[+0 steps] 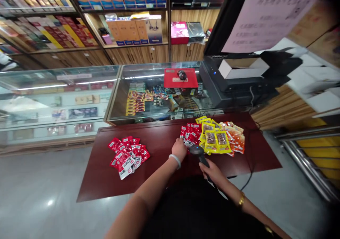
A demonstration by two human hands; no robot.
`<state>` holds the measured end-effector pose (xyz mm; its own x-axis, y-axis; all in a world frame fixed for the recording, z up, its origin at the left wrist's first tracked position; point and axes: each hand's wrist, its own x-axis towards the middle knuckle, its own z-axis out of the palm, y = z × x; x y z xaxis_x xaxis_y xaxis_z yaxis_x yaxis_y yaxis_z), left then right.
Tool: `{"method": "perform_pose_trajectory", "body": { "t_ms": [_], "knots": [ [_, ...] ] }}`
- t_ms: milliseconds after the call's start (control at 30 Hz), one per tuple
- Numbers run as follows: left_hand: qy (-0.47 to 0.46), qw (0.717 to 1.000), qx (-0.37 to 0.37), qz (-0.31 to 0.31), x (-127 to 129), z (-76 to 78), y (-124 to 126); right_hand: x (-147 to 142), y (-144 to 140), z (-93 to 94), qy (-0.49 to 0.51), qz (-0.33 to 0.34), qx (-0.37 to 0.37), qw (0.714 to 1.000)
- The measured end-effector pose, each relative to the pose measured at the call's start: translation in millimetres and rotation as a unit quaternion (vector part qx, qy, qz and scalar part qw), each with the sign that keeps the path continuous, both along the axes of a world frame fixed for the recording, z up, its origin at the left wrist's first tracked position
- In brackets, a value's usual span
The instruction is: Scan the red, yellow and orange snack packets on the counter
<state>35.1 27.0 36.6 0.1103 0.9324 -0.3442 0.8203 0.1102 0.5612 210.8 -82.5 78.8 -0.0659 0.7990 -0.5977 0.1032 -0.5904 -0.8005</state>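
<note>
My right hand (212, 171) grips the handle of a dark barcode scanner (198, 150), its head aimed at the packets ahead. My left hand (179, 148), with a pale bangle at the wrist, rests on the near edge of a heap of red snack packets (190, 132); whether it grips one I cannot tell. Yellow packets (214, 139) and orange packets (235, 137) lie to the right of that heap. A separate pile of red packets (129, 156) sits at the left of the dark red table (159, 140).
A glass display counter (148, 101) stands behind the table, with a red mouse pad and mouse (181, 77) on it. A black monitor and register (233, 76) sit at the right. Shelves of boxes (132, 30) line the back wall. A scanner cable (248, 175) hangs off the table's right side.
</note>
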Motion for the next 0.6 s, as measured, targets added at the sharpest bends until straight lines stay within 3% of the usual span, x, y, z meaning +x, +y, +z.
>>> {"method": "perform_pose_trajectory", "body": {
  "t_ms": [133, 333, 467, 600],
  "knots": [
    [0.034, 0.999, -0.012, -0.017, 27, -3.4, 13, 22, 0, -1.8, 0.019, -0.04, 0.004, 0.999],
    [0.04, 0.998, -0.031, -0.025, 41, -0.5, 16, 34, 13, 8.9, 0.035, -0.08, 0.009, 0.996],
    [0.007, 0.999, -0.049, -0.022, 39, 0.3, 10, 34, 21, 14.4, 0.046, -0.08, 0.012, 0.996],
    [-0.049, 0.997, -0.051, 0.028, 21, 0.4, 0, 27, 29, 15.0, 0.049, -0.052, 0.031, 0.997]
  ]
}}
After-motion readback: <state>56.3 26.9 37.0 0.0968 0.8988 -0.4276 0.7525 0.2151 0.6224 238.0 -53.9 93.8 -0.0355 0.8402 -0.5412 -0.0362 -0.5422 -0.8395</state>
